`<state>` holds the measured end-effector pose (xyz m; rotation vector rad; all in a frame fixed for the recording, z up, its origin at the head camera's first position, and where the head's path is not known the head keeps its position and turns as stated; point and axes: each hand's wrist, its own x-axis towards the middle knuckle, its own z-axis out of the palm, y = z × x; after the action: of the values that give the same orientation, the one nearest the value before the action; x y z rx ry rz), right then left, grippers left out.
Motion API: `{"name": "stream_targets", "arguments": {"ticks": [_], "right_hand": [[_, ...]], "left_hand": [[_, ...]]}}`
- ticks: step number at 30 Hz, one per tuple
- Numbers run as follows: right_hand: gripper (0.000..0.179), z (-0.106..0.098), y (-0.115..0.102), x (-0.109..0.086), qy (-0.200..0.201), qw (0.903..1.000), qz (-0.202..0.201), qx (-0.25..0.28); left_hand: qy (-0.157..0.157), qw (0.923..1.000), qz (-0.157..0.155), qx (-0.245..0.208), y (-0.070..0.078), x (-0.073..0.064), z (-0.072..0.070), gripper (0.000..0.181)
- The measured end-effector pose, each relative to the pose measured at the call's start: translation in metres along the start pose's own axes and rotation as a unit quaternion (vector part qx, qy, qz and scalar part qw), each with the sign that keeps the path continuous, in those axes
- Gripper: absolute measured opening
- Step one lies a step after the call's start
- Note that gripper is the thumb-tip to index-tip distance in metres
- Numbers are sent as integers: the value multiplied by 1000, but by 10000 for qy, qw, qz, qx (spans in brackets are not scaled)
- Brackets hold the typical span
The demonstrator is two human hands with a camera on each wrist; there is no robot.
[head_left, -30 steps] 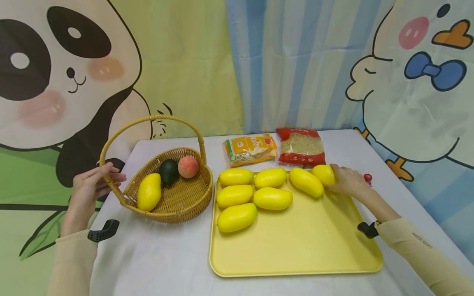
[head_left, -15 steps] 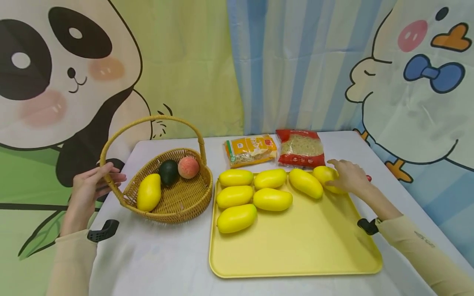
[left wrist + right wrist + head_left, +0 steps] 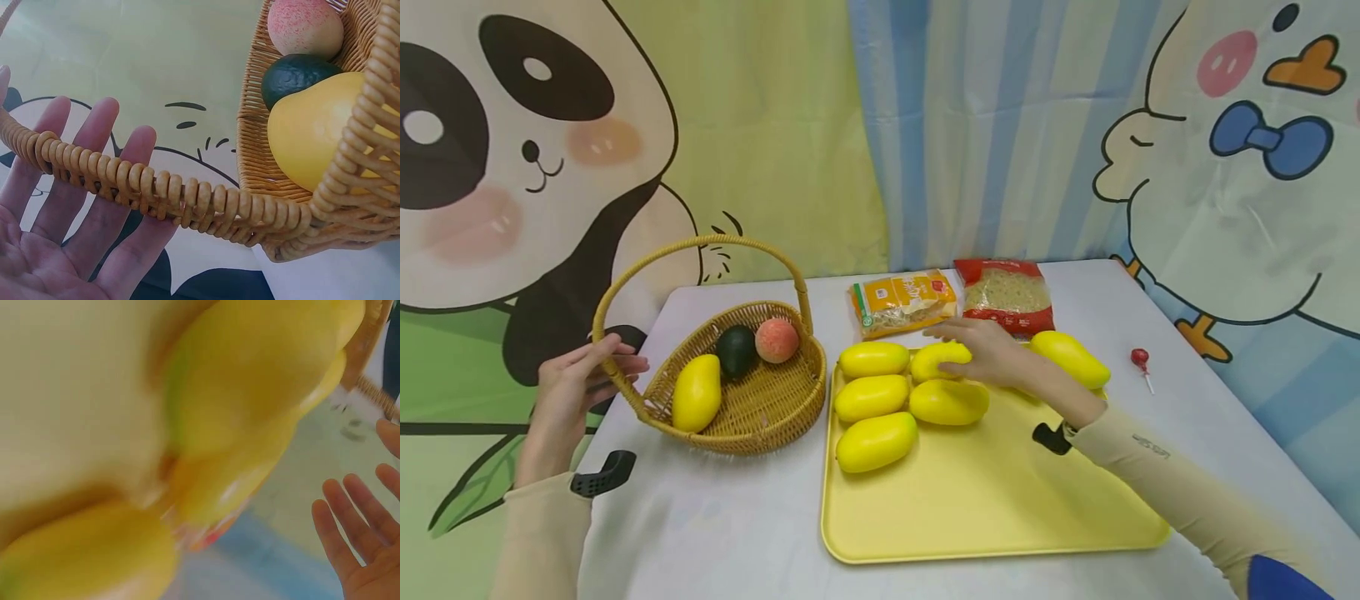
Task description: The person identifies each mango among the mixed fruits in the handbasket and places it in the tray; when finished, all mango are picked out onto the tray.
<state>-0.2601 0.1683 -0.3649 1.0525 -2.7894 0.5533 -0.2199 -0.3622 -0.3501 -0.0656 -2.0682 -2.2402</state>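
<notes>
In the head view, my left hand point(image 3: 567, 383) is at the left side of the handle of a wicker basket point(image 3: 762, 408). The left wrist view shows its nearly straight fingers point(image 3: 94, 206) spread behind that handle. Inside the basket lie a yellow mango point(image 3: 697, 393), a dark green avocado point(image 3: 737, 351) and a pink peach point(image 3: 777, 340). My right hand point(image 3: 1000, 354) hovers palm down over the yellow tray point(image 3: 992, 500), fingers extended, near the back-row mango point(image 3: 931, 363). Several more mangoes sit at the tray's left; one mango point(image 3: 1070, 358) lies at its back right corner.
Behind the tray lie an orange packet point(image 3: 902, 302) and a red bag point(image 3: 1006, 293). A red lollipop point(image 3: 1141, 360) is on the white table right of the tray. Patterned cloth hangs behind and at both sides.
My right hand has let go of the mango at the tray's back right corner and swept left over the other mangoes. The lollipop is now uncovered. My left hand stays at the basket handle.
</notes>
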Motion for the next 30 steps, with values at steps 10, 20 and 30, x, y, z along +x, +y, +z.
{"name": "stream_targets", "arguments": {"ticks": [10,20,30], "right_hand": [[50,47,-83,100,-545,9873,-1476,-214],[61,75,-145,170,-1127,9627,-2022,-1404],[64,106,-191,220,-1618,9565,-1759,-1674]], "left_hand": [[-28,9999,-32,-110,2,1,2,24],[-44,9999,-59,-145,2,-1,0,25],[-1,9998,-98,-169,1,-2,1,24]]}}
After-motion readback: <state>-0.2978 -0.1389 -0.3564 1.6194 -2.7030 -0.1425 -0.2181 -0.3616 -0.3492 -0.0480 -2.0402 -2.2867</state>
